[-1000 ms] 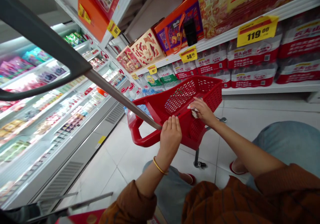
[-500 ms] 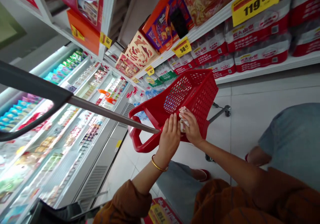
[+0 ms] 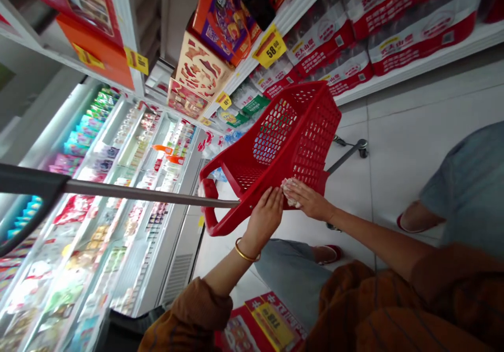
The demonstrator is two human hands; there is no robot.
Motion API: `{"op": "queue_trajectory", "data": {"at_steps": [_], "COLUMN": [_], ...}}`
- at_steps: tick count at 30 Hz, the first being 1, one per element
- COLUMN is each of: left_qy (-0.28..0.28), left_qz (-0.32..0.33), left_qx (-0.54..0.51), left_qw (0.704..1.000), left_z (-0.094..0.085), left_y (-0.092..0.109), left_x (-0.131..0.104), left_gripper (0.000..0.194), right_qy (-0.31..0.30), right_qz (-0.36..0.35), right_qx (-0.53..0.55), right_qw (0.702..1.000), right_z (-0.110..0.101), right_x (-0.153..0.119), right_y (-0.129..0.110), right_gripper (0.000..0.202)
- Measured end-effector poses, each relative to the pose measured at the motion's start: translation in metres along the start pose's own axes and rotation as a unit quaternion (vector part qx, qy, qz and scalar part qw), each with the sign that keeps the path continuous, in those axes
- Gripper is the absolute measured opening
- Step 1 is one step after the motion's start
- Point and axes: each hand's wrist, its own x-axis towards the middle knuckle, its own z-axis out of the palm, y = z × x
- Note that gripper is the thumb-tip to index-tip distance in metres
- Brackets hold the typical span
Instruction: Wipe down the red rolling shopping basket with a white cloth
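Observation:
A red plastic shopping cart (image 3: 315,137) with a perforated basket stands tilted across the middle of the view. My left hand (image 3: 266,214) lies flat on its near side, fingers stretched together and nothing in them. Just to the right, my right hand (image 3: 311,201) presses a crumpled whitish cloth (image 3: 290,192) against the same red side, its fingers over the cloth. A gray metal pole with a dark handle (image 3: 149,192) reaches from the left edge to the cart near its red handle.
Shelves of boxed snacks (image 3: 202,71) and wrapped water bottles (image 3: 425,29) run behind the cart. A lit cooler (image 3: 118,210) is at the left. A red box (image 3: 260,326) sits at the bottom, beside my legs. A cart wheel (image 3: 363,148) rests on the tiled floor.
The view has shifted and turned. My right hand and the cloth have moved down the cart's side and lie flatter. The left hand stays on the side, slightly lower in view.

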Motion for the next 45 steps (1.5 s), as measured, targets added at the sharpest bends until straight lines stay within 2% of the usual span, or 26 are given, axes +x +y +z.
{"op": "queue_trajectory", "data": {"at_steps": [3,6,11,16,22,27,32,37,41,45], "left_qy": [-0.009,-0.011,0.017,0.019,0.004,0.019,0.008,-0.002,-0.002,0.003], "left_qz": [0.007,0.034,0.073,0.083,0.071,0.074,0.069,0.062,0.053,0.049], "left_qx": [-0.014,-0.025,-0.011,-0.013,0.004,0.032,0.027,0.036,0.017,0.018], "left_qw": [1.000,0.999,0.997,0.996,0.997,0.997,0.997,0.997,0.998,0.999], "left_z": [0.009,0.015,0.017,0.007,-0.003,-0.005,-0.007,-0.012,-0.015,-0.017], "left_y": [-0.006,-0.016,-0.030,-0.028,-0.020,-0.017,-0.014,-0.011,-0.008,-0.005], "left_x": [-0.001,-0.002,0.001,0.008,0.017,0.020,0.023,0.025,0.027,0.029], "left_gripper": [0.040,0.039,0.037,0.037,0.041,0.039,0.040,0.040,0.039,0.038], "right_qy": [-0.014,0.000,0.054,0.070,0.066,0.051,0.039,0.066,0.104,0.113], "right_qz": [-0.010,0.009,0.079,0.083,0.095,0.077,0.074,0.087,0.098,0.121], "right_qx": [-0.003,0.008,0.038,0.060,0.028,-0.010,-0.031,-0.043,-0.019,0.002], "right_qw": [1.000,1.000,0.995,0.992,0.993,0.996,0.996,0.993,0.990,0.986], "right_z": [0.004,0.006,-0.001,-0.003,-0.002,-0.009,-0.014,-0.016,-0.013,-0.007], "right_x": [-0.013,-0.012,0.016,0.035,0.011,-0.006,-0.018,-0.027,-0.008,0.019], "right_y": [0.005,0.001,-0.014,-0.019,-0.010,-0.003,0.001,-0.001,-0.015,-0.029], "right_gripper": [0.047,0.048,0.053,0.054,0.050,0.048,0.047,0.042,0.046,0.054]}}
